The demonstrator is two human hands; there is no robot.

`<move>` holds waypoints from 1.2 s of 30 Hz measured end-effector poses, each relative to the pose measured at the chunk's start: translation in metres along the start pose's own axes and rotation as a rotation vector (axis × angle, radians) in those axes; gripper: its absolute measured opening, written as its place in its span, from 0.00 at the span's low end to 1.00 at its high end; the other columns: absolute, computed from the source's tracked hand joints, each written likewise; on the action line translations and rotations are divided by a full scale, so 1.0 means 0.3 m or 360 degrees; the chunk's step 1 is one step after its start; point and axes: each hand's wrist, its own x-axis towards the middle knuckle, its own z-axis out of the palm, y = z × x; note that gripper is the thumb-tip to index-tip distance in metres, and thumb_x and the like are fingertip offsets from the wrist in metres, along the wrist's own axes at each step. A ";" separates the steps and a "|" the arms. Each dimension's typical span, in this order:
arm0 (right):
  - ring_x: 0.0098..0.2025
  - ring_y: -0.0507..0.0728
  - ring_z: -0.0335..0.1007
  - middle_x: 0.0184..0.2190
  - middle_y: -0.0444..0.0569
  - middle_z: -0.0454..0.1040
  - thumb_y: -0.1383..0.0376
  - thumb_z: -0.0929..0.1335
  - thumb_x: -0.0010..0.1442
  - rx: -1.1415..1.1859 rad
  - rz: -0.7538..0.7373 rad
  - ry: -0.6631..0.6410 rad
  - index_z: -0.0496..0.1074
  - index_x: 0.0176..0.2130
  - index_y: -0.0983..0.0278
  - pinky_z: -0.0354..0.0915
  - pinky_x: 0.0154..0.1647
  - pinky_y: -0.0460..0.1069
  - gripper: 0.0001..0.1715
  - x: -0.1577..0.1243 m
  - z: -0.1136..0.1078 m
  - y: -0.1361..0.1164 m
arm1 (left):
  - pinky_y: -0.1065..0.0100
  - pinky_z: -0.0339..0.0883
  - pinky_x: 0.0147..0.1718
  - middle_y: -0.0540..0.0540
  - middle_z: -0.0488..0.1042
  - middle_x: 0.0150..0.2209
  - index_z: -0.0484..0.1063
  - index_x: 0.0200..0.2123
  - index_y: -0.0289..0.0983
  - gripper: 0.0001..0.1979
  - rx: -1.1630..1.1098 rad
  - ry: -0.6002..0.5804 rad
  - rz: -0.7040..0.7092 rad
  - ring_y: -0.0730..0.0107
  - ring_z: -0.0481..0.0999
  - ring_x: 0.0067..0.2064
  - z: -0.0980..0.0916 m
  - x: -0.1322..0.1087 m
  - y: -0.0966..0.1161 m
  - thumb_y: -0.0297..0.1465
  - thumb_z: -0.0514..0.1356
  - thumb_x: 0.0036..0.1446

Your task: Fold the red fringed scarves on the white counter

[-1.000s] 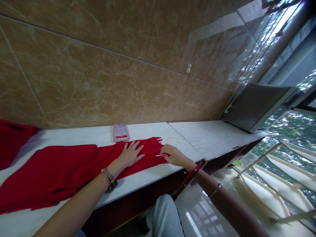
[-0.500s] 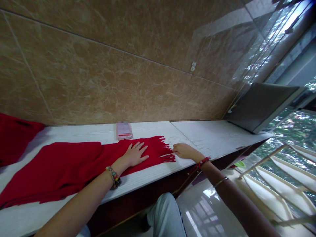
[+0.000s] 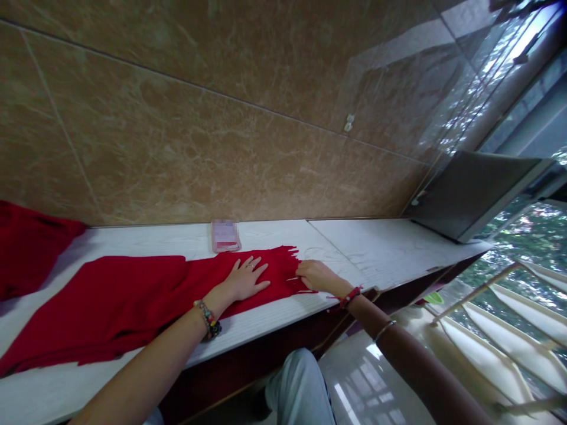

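Note:
A long red scarf (image 3: 119, 301) lies stretched along the white ledge (image 3: 363, 248), its fringed end pointing right. My left hand (image 3: 244, 278) rests flat on the scarf near that end, fingers spread. My right hand (image 3: 312, 274) sits at the fringe (image 3: 295, 265), fingers curled down onto the tassels; whether it grips any strand is unclear. Beaded bracelets ring my left wrist and a red cord my right.
A pink phone (image 3: 225, 235) lies on the ledge against the brown tiled wall (image 3: 199, 136), just behind the scarf. More red cloth (image 3: 31, 248) is heaped at the far left. A grey open window frame (image 3: 473, 189) stands at the right end. My knee shows below.
My right hand drew away to the right of the fringe half a second ago and has now come back onto the tassels. My left hand stayed flat on the scarf.

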 end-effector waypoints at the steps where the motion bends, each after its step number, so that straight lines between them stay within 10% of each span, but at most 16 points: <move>1: 0.34 0.54 0.65 0.29 0.51 0.71 0.76 0.59 0.51 -0.0063 0.0078 -0.0052 0.71 0.28 0.67 0.59 0.37 0.48 0.13 -0.030 0.003 0.038 | 0.48 0.39 0.56 0.40 0.46 0.63 0.50 0.60 0.39 0.31 -0.0005 -0.0006 0.0003 0.55 0.42 0.63 -0.001 0.000 0.000 0.49 0.42 0.57; 6: 0.34 0.54 0.64 0.29 0.52 0.70 0.76 0.59 0.52 -0.0065 0.0310 -0.0011 0.70 0.27 0.67 0.59 0.37 0.48 0.13 -0.110 -0.027 0.104 | 0.46 0.40 0.55 0.40 0.45 0.63 0.49 0.60 0.40 0.31 -0.0025 -0.0013 -0.0005 0.54 0.42 0.63 -0.004 0.001 0.000 0.49 0.42 0.57; 13: 0.37 0.53 0.62 0.31 0.49 0.69 0.77 0.59 0.50 0.0435 -0.0204 0.0361 0.68 0.31 0.64 0.59 0.40 0.47 0.13 0.010 -0.031 -0.128 | 0.47 0.41 0.56 0.40 0.46 0.62 0.50 0.60 0.39 0.30 0.0022 0.0006 -0.0021 0.54 0.43 0.62 -0.007 -0.005 0.003 0.47 0.42 0.58; 21: 0.27 0.53 0.60 0.23 0.48 0.66 0.76 0.59 0.47 0.0191 0.0038 0.0270 0.64 0.21 0.64 0.58 0.31 0.47 0.11 -0.164 0.016 0.093 | 0.48 0.40 0.56 0.41 0.46 0.63 0.50 0.60 0.40 0.30 0.0020 0.0007 -0.0037 0.54 0.43 0.62 -0.006 0.001 0.007 0.48 0.42 0.58; 26: 0.34 0.54 0.63 0.29 0.49 0.69 0.76 0.59 0.49 0.0477 -0.0079 0.0564 0.67 0.30 0.64 0.61 0.37 0.48 0.13 -0.125 -0.035 -0.002 | 0.47 0.40 0.56 0.41 0.46 0.63 0.50 0.60 0.40 0.29 0.0032 0.0013 -0.0041 0.54 0.43 0.62 -0.004 0.003 0.006 0.47 0.42 0.58; 31: 0.34 0.53 0.63 0.28 0.48 0.69 0.77 0.59 0.48 0.0456 -0.0388 0.0305 0.67 0.29 0.64 0.60 0.36 0.47 0.13 -0.024 -0.037 -0.111 | 0.47 0.40 0.56 0.41 0.46 0.63 0.50 0.60 0.41 0.29 0.0030 0.0035 -0.0030 0.55 0.43 0.62 -0.002 0.001 0.003 0.47 0.42 0.58; 36: 0.29 0.53 0.61 0.23 0.47 0.67 0.76 0.59 0.47 0.0198 -0.0247 0.0182 0.65 0.22 0.64 0.57 0.32 0.47 0.11 -0.120 0.003 0.029 | 0.47 0.41 0.56 0.41 0.46 0.62 0.51 0.60 0.40 0.29 0.0033 0.0034 -0.0016 0.54 0.43 0.62 0.000 0.005 0.001 0.47 0.42 0.58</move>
